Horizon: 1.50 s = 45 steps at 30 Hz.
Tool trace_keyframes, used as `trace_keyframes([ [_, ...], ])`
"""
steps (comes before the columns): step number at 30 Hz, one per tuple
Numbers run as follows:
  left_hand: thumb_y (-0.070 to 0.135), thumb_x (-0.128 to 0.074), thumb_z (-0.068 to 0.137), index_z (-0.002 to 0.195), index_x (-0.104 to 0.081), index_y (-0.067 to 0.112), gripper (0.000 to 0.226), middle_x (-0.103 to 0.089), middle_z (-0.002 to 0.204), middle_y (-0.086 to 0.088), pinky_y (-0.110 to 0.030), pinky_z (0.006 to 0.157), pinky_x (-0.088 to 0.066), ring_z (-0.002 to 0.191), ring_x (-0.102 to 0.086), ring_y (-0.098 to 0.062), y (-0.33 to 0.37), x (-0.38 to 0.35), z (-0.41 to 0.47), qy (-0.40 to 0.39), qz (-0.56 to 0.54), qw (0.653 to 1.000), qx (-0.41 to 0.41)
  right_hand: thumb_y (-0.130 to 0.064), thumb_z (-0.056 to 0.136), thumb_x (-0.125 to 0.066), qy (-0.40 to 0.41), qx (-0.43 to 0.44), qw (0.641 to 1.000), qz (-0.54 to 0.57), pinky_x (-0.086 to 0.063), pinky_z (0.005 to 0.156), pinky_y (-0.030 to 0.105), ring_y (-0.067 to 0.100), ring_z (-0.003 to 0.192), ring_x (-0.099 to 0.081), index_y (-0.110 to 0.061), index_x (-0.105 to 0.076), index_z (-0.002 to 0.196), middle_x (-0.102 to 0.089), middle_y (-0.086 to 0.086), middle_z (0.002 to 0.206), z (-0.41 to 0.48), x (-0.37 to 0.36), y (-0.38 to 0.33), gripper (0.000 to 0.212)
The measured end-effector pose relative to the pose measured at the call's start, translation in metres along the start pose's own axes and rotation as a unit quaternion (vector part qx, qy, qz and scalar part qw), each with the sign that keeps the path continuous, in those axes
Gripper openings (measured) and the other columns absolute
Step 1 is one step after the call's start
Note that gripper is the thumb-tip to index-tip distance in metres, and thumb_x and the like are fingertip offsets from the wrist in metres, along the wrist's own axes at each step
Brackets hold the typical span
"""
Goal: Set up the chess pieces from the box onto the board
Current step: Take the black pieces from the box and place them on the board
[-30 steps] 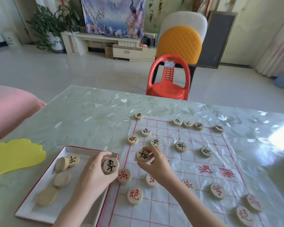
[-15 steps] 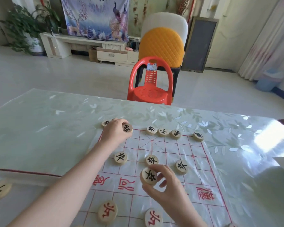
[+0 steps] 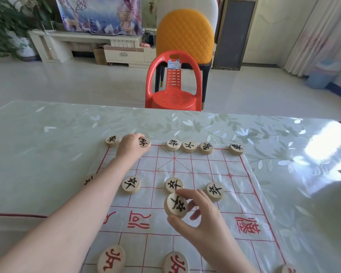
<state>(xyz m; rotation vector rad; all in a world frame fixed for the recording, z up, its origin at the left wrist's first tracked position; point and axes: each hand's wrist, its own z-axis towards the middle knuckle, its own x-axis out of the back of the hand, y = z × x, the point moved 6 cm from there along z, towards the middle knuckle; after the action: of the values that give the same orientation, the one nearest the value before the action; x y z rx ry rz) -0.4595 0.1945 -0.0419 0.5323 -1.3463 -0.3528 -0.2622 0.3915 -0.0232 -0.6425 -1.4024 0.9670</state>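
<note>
A plastic-sheet chess board [image 3: 185, 166] with red lines lies on the table. My left hand [image 3: 131, 146] reaches to the board's far row and grips a round wooden piece with black lettering [image 3: 144, 142]. My right hand [image 3: 201, 217] pinches another black-lettered piece [image 3: 176, 204] above the board's middle. Several black pieces stand along the far row, such as one [image 3: 173, 144], and on the pawn row, such as one [image 3: 130, 184]. Red-lettered pieces [image 3: 111, 259] sit near the front edge. Only the box's edge [image 3: 16, 215] shows at the left.
The table wears a pale leaf-patterned cover [image 3: 57, 134]. A red plastic chair [image 3: 174, 83] stands just past the far edge, with an orange-backed chair [image 3: 185, 34] behind it. A blue bin [image 3: 323, 75] is at the far right on the floor.
My left hand carried its piece from the box to the board's far row. My right hand, still holding its piece, stays over the middle. The view tilted up, away from the box.
</note>
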Motion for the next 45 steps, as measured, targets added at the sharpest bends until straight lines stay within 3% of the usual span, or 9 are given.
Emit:
trace_keyframes([
  [5,0.037,-0.069,0.076,0.123,-0.055,0.012,0.055,-0.058,0.125,-0.011,-0.035,0.098,-0.037,0.118,-0.047,-0.03,-0.001,0.008,-0.008,0.012,0.018,1.0,-0.017,-0.034,0.076,-0.07,0.012,-0.013,1.0,-0.001,-0.038,0.075,0.008,-0.004,0.094,-0.046,-0.044,-0.05,0.107,-0.05,-0.025,0.1,-0.004,0.007,0.001,0.039],
  [10,0.023,-0.062,0.084,0.104,-0.065,0.016,0.021,-0.065,0.111,-0.005,-0.033,0.091,-0.043,0.106,-0.055,-0.024,0.027,0.032,-0.051,0.022,-0.037,0.996,-0.081,-0.027,0.075,-0.071,0.065,-0.04,0.997,-0.028,-0.04,0.072,0.006,-0.002,0.092,-0.049,-0.033,-0.054,0.109,-0.054,-0.017,0.102,-0.008,0.035,0.019,0.038],
  [14,0.013,-0.06,0.084,0.102,-0.067,0.02,0.02,-0.064,0.096,0.01,-0.006,0.069,-0.034,0.07,-0.05,0.012,0.06,0.037,-0.11,-0.026,-0.091,0.989,-0.109,-0.027,0.076,-0.072,0.129,-0.088,0.985,-0.078,-0.038,0.07,0.009,-0.006,0.087,-0.049,-0.029,-0.054,0.112,-0.054,-0.013,0.103,-0.012,0.072,0.051,0.04],
  [17,0.014,-0.06,0.085,0.098,-0.068,0.022,0.017,-0.065,0.093,0.014,0.006,0.067,-0.032,0.071,-0.045,0.026,0.069,0.03,-0.138,-0.064,-0.122,0.985,-0.106,-0.024,0.076,-0.072,0.174,-0.134,0.971,-0.093,-0.04,0.079,0.02,0.009,0.095,-0.051,-0.022,-0.056,0.115,-0.054,-0.005,0.107,-0.01,0.098,0.076,0.042],
  [22,0.013,-0.059,0.086,0.099,-0.067,0.024,0.019,-0.066,0.095,0.015,0.006,0.067,-0.031,0.071,-0.045,0.023,0.073,0.023,-0.151,-0.077,-0.126,0.984,-0.097,-0.025,0.079,-0.068,0.218,-0.163,0.949,-0.158,-0.033,0.084,0.025,0.02,0.108,-0.04,-0.014,-0.056,0.119,-0.056,0.003,0.109,-0.001,0.128,0.1,0.043],
  [32,0.008,-0.062,0.083,0.09,-0.069,0.023,0.018,-0.065,0.088,0.021,0.006,0.068,-0.033,0.079,-0.047,0.027,0.064,0.013,-0.153,-0.079,-0.137,0.983,-0.098,-0.032,0.083,-0.063,0.199,-0.213,0.933,-0.21,-0.028,0.1,0.031,0.026,0.117,-0.031,-0.017,-0.046,0.131,-0.046,0.009,0.126,0.005,0.132,0.124,0.054],
  [37,0.009,-0.06,0.084,0.09,-0.067,0.026,0.02,-0.064,0.088,0.023,0.003,0.066,-0.036,0.071,-0.049,0.025,0.058,0.033,-0.16,-0.073,-0.15,0.982,-0.089,-0.029,0.085,-0.061,0.227,-0.143,0.943,-0.199,-0.028,0.099,0.028,0.018,0.113,-0.028,-0.018,-0.046,0.131,-0.042,0.004,0.127,-0.007,0.122,0.087,0.049],
  [42,0.008,-0.062,0.083,0.081,-0.064,0.038,0.029,-0.066,0.081,0.034,0.0,0.068,-0.039,0.073,-0.058,0.013,0.03,0.066,-0.177,-0.071,-0.176,0.98,-0.054,-0.023,0.085,-0.062,0.132,-0.054,0.975,-0.172,-0.028,0.097,0.023,0.014,0.113,-0.033,-0.022,-0.056,0.12,-0.048,-0.004,0.12,-0.016,0.062,0.02,0.036],
  [45,0.01,-0.064,0.081,0.079,-0.063,0.04,0.03,-0.06,0.077,0.043,0.0,0.061,-0.037,0.062,-0.056,0.009,0.001,0.094,-0.195,-0.056,-0.153,0.986,-0.033,-0.024,0.086,-0.06,0.048,-0.028,0.992,-0.113,-0.039,0.1,0.032,0.013,0.115,-0.039,-0.023,-0.058,0.117,-0.049,-0.012,0.112,-0.026,0.018,-0.016,0.031],
])
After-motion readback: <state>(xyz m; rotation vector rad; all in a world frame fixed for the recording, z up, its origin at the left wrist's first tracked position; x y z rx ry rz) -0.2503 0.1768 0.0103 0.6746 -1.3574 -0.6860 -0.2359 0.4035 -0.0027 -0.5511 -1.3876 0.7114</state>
